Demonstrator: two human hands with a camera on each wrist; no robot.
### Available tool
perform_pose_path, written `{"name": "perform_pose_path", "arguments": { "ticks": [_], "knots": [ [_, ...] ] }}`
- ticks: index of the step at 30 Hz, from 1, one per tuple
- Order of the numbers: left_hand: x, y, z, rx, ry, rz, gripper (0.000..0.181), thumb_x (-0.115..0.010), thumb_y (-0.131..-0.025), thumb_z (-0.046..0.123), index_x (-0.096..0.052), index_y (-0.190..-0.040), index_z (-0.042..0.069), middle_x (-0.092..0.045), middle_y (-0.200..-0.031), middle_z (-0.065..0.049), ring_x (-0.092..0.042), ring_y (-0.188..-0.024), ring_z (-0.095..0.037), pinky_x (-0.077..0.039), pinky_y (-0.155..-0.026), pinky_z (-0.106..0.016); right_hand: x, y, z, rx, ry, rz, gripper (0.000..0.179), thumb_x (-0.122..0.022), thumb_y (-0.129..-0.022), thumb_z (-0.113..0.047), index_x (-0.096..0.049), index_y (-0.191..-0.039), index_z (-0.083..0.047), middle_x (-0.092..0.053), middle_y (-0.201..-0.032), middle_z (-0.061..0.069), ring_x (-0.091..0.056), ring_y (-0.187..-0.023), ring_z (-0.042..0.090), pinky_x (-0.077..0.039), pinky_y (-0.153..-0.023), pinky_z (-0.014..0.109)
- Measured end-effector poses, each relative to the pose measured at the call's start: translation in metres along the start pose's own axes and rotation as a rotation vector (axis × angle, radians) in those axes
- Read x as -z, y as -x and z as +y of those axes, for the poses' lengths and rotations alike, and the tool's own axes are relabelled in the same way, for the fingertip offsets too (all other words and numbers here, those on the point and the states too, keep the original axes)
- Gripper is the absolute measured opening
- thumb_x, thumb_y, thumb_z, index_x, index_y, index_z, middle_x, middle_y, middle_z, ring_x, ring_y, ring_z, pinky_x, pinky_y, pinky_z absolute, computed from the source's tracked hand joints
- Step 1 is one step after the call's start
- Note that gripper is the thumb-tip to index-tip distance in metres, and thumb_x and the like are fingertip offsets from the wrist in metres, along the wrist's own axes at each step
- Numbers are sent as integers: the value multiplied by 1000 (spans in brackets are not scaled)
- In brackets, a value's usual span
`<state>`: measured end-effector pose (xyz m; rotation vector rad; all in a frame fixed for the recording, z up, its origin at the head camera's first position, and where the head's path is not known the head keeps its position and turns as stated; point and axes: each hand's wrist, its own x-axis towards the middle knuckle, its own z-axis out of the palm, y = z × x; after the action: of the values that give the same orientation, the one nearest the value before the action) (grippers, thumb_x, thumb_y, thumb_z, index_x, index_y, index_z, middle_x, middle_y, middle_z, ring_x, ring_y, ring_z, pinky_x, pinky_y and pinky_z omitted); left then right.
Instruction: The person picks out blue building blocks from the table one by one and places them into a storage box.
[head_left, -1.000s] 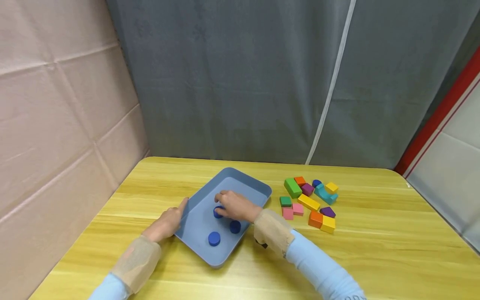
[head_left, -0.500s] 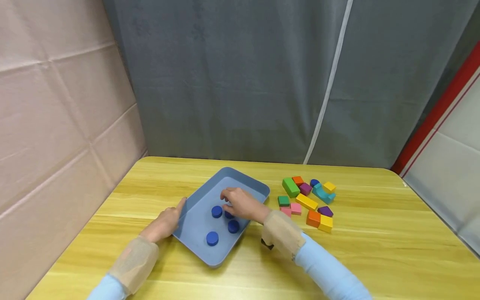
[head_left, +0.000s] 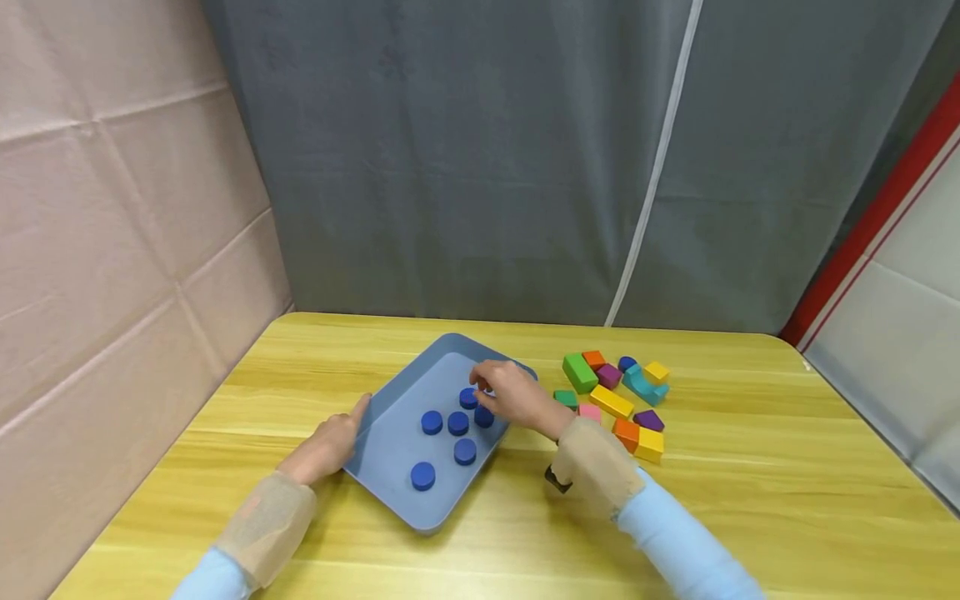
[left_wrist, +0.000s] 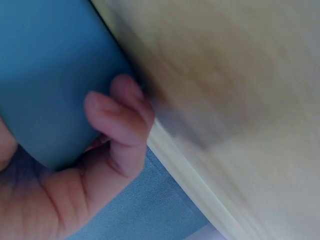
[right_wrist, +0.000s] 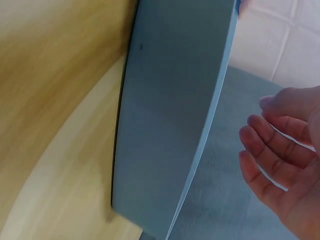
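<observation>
A blue-grey tray (head_left: 393, 454) lies at a slant on the table, with several dark blue discs (head_left: 423, 476) on its floor. My left hand (head_left: 326, 443) grips the tray's left side; in the left wrist view its fingers (left_wrist: 120, 117) curl round the tray wall (left_wrist: 45, 85). Over the tray's right part hovers my right hand (head_left: 517, 396), close above two discs (head_left: 483, 417) it partly overlaps. From the right wrist, its fingers (right_wrist: 272, 155) are loosely bent with nothing seen between them, beside the tray's outer wall (right_wrist: 165, 115).
To the tray's right lie several coloured blocks: a green block (head_left: 580, 372), a long yellow block (head_left: 612, 402), a turquoise arch (head_left: 645, 387), orange, pink and purple ones, and a blue piece (head_left: 627, 363). A grey curtain (head_left: 465, 167) hangs behind the wooden table (head_left: 750, 467).
My right hand has moved right and slightly away over the tray, uncovering more blue discs behind it. My left hand stays on the tray's side.
</observation>
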<state>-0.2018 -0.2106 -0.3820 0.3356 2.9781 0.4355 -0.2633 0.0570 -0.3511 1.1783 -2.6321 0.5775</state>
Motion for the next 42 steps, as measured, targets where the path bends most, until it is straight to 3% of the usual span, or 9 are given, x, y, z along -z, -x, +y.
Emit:
{"name": "perform_pose_path", "arguments": {
  "ticks": [8,22,32,42],
  "knots": [
    [0,1,0,-16,-8,9,71,-51,-70,-15,-21,-134,-12,-56,-86,-27,-55,-80,-33,-46,-75,-47,13,11,16,-3,-14,84,6,-62,-78,-4,-62,-83,-2,-59,-74,4,-52,-64,13,-47,-59,17],
    [0,1,-2,4,-10,-5,70,-51,-71,-15,-20,-134,-11,-56,-89,-28,-55,-83,-34,-46,-76,-47,27,26,39,-99,-77,85,8,-61,-78,-2,-62,-86,0,-61,-78,6,-53,-66,14,-50,-62,22],
    [1,1,-3,9,3,-13,73,-52,-70,-16,-19,-135,-11,-55,-91,-29,-55,-84,-33,-45,-78,-48,38,39,60,-209,8,80,10,-62,-79,-7,-63,-88,-1,-60,-77,4,-52,-65,14,-49,-60,24],
    [2,2,-2,0,1,-9,72,-51,-70,-16,-19,-134,-12,-56,-86,-26,-55,-80,-31,-46,-76,-47,46,49,83,-238,45,176,9,-63,-78,-6,-62,-85,0,-59,-73,6,-53,-63,16,-47,-57,29]
  ]
}}
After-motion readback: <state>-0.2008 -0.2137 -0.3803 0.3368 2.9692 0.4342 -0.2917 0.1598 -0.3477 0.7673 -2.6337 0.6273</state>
